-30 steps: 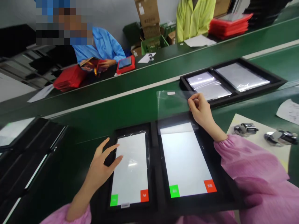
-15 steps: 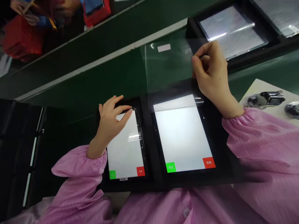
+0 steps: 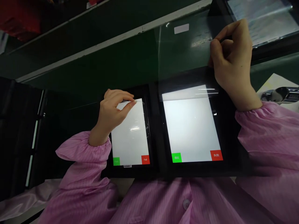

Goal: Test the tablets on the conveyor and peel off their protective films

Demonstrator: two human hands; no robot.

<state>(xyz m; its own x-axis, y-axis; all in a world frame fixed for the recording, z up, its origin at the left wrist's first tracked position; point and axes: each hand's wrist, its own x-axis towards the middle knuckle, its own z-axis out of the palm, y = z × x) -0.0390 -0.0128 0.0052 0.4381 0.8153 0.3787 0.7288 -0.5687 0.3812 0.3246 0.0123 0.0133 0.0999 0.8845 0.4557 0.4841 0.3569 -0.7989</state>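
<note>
Two lit tablets lie side by side in a black tray (image 3: 155, 130). My right hand (image 3: 231, 62) pinches the far right corner of a clear protective film (image 3: 182, 53), which stands lifted off the right tablet (image 3: 191, 124) and carries a small white tab (image 3: 181, 28). My left hand (image 3: 113, 112) is closed in a pinch at the top edge of the left tablet (image 3: 130, 133), thumb and fingers on the corner of its thin film. Both screens glow white with a green and a red button at the bottom.
A green conveyor belt (image 3: 105, 62) with a white stripe runs beyond the tray. Another black tray (image 3: 268, 46) with film-covered panels sits at the far right. Black trays (image 3: 21, 130) stand to the left. A metal tool on white paper (image 3: 280, 93) lies at the right edge.
The view has tilted down and closer. My left hand went from open above the left screen to a pinch at its top edge. My right hand kept the film raised.
</note>
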